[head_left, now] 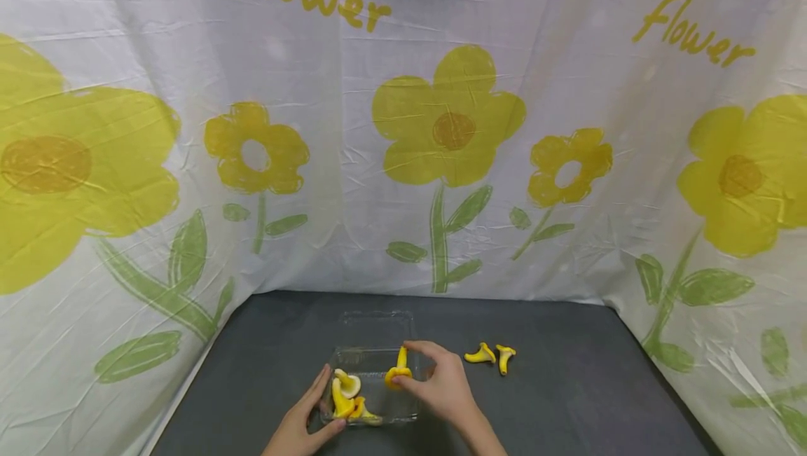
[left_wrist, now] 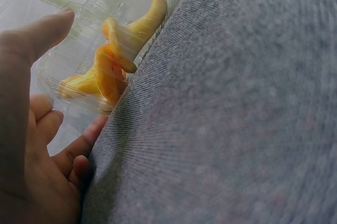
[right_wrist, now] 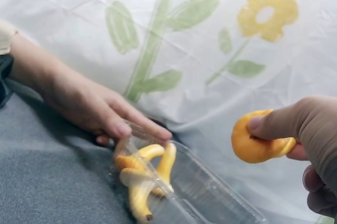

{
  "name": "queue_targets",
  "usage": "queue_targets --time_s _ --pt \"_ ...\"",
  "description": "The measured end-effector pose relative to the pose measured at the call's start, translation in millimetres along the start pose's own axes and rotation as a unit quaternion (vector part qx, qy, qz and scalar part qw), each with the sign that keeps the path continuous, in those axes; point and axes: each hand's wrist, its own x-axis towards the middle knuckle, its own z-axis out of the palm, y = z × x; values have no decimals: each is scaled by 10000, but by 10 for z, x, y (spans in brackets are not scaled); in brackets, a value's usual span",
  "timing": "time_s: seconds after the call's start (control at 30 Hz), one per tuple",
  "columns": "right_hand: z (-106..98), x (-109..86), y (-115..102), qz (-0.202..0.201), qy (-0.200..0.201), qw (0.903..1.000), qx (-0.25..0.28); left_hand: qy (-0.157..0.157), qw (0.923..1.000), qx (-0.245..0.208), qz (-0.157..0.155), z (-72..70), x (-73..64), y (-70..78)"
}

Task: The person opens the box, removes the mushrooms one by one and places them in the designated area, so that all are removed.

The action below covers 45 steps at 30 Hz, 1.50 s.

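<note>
In the head view a clear plastic container (head_left: pixel 400 416) with its lid (head_left: pixel 378 314) raised behind it holds several yellow chanterelle mushrooms (head_left: pixel 341 400) at its left end. My left hand (head_left: pixel 301 419) rests against the container's left end, fingers fairly straight along the side and thumb at the near corner. Above the container's right part, my right hand (head_left: pixel 444 380) pinches another chanterelle mushroom (head_left: pixel 402 361) between thumb and fingers, its stem pointing up and away. The right wrist view shows that mushroom's rounded orange cap (right_wrist: pixel 253 145) under the thumb, apart from the container.
Two more chanterelle mushrooms (head_left: pixel 481 354) lie on the dark grey tabletop (head_left: pixel 567 386), to the right of my right hand. White fabric (head_left: pixel 353 232) printed with yellow flowers encloses the back and sides.
</note>
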Motion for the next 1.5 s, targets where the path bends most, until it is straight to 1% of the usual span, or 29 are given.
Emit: queue_targets --time_s 0.13,0.27,0.43,0.63,0.8,0.97,1.2,1.4,1.5 --pt "-62 -34 4 243 212 9991 292 43 10000 61 9 3 4 -1" --pt "-119 -59 5 420 418 9977 340 57 9999 95 24 7 5 0" --pt "-172 -83 29 488 685 9960 302 20 10000 78 6 4 -3 9" --pt "-230 -104 11 452 793 9953 327 29 10000 94 -17 0 -7 9" --pt "-305 -132 4 581 932 9934 343 46 9999 127 -1 8 2 15" --pt "-382 -164 56 692 1130 9905 378 59 9999 140 12 8 0 14" --pt "-506 -216 109 857 1389 9862 266 82 9998 182 60 -10 -6 21" --pt "-650 -239 159 704 1748 9821 67 101 9999 131 41 -10 -4 24" --pt "-707 -262 184 746 1874 9794 -64 58 9999 76 62 -3 -8 16"
